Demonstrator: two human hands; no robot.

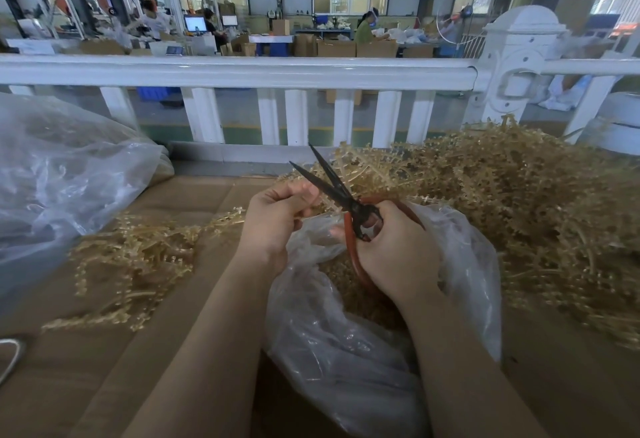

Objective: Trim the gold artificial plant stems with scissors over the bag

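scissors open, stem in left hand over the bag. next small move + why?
Probably close the scissors on the stem. The blades stand apart, the right hand grips the red handles, the left hand pinches a gold stem beside the blades, and both sit above the open clear bag, so offcuts should fall in.

The right hand (398, 250) covers most of the scissors' (341, 192) red handles, so the finger loops cannot be made out. What the left hand (277, 219) pinches is hidden inside its curled fingers. The bag (346, 344) runs behind both forearms and its mouth is partly covered. The gold pile (519, 202) on the right is cut off by the frame edge and blurs there. A second plastic bag (62, 174) is cut off at the left edge. Beyond the white railing (242, 70), distant workers are too small to tell apart.
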